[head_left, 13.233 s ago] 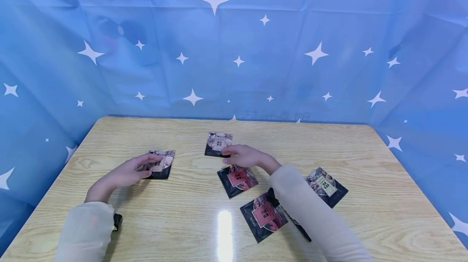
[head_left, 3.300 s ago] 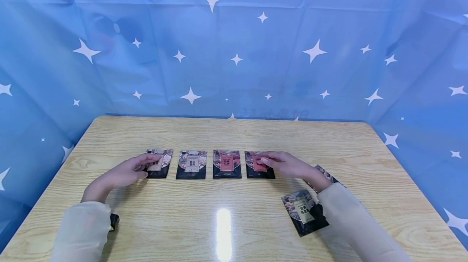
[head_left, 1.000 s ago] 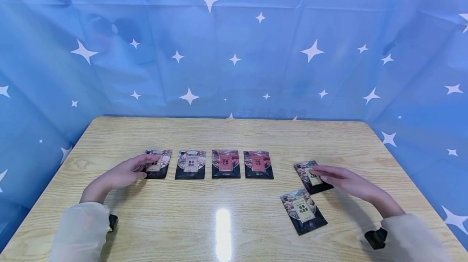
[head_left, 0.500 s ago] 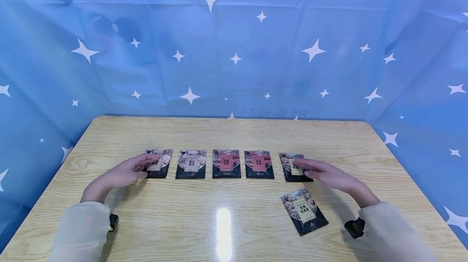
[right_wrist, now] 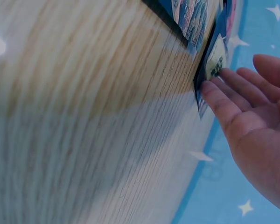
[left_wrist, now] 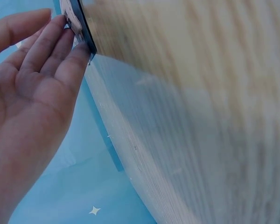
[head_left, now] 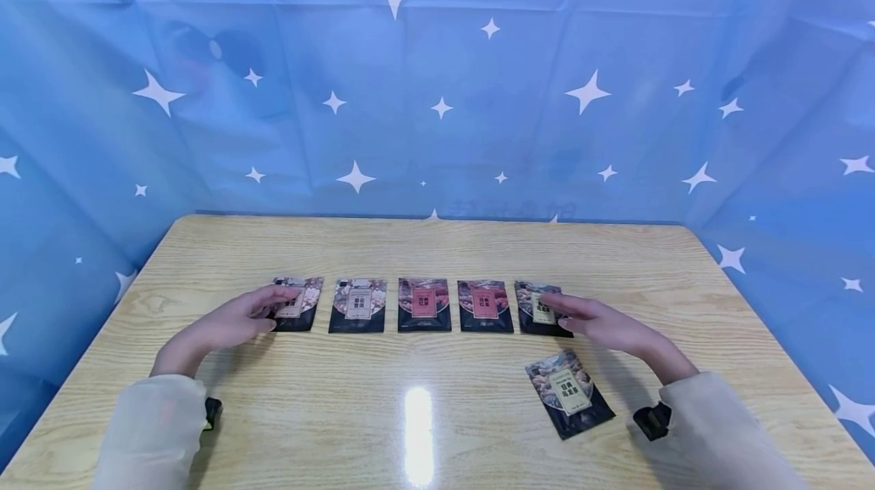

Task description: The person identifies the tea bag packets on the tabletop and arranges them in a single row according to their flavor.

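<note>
Flat black tea sachets lie in a row across the table. My left hand (head_left: pixel 225 327) rests its fingertips on the leftmost sachet (head_left: pixel 312 294), which has a pale pink label; in the left wrist view its fingers are nearly straight. A second pale pink sachet (head_left: pixel 358 306) lies beside it, followed by two with red labels, a sachet (head_left: pixel 423 306) and another sachet (head_left: pixel 485 307). At the row's right end, my right hand (head_left: pixel 611 327) touches a yellow-labelled sachet (head_left: pixel 533 317) with extended fingers. Another yellow-labelled sachet (head_left: pixel 570 394) lies tilted, nearer me.
The wooden table (head_left: pixel 307 414) has a bright light reflection (head_left: pixel 418 437) near its front middle. A blue curtain (head_left: pixel 437 57) with white stars hangs behind and along both sides. Dark wrist devices show at the left sleeve (head_left: pixel 153 429) and the right sleeve (head_left: pixel 724 429).
The scattered sachets now form a row. In the last second my right hand slid one yellow-labelled sachet leftward and straightened it beside the red ones. My left hand has stayed put.
</note>
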`<state>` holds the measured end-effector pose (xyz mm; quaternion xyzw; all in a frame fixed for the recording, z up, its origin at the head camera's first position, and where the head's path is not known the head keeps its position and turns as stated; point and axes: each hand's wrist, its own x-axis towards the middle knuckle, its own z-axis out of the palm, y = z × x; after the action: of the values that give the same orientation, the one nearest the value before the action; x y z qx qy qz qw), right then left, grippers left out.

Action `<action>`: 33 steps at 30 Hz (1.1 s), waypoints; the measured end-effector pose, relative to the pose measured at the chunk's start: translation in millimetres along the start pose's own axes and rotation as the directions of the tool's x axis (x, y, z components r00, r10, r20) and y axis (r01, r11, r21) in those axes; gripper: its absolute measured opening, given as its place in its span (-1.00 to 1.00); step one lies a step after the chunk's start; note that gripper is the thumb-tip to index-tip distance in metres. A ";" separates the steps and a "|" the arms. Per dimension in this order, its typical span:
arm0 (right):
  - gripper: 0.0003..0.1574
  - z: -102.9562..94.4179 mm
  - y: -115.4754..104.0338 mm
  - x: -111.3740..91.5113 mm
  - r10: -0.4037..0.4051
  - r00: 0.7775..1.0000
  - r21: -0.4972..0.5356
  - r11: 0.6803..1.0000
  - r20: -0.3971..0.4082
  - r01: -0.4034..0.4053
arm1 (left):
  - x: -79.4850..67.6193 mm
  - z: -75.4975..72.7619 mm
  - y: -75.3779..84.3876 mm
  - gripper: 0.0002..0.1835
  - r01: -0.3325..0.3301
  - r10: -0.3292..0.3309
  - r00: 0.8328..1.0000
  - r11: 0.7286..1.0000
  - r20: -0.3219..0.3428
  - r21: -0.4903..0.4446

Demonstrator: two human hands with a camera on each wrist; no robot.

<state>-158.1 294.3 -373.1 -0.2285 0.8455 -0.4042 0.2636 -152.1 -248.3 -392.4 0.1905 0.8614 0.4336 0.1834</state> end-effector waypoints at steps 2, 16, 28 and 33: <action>-0.37 -0.1 -1.7 -0.2 0.003 1.000 -0.001 1.000 0.003 -0.003 | -0.1 -0.2 0.1 -0.44 0.000 0.000 1.000 1.000 0.000 -0.001; -0.38 -3.2 -5.8 -9.0 -0.012 1.000 -0.015 1.000 -0.017 0.011 | 0.1 -0.3 -0.5 -0.45 0.002 -0.002 1.000 1.000 -0.002 -0.005; -0.45 10.5 -6.1 -42.4 -0.162 0.987 0.026 0.986 -0.024 0.162 | 0.6 0.6 -0.9 -0.44 0.009 -0.009 1.000 1.000 0.005 -0.022; -0.46 21.3 -4.3 -57.0 -0.221 0.975 0.104 0.971 0.024 0.217 | 0.1 0.6 -1.1 -0.44 0.006 -0.006 1.000 1.000 0.005 -0.021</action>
<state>-100.7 314.0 -366.1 -0.3139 0.7888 -0.4690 0.2436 -152.1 -248.4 -393.7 0.1873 0.8570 0.4415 0.1888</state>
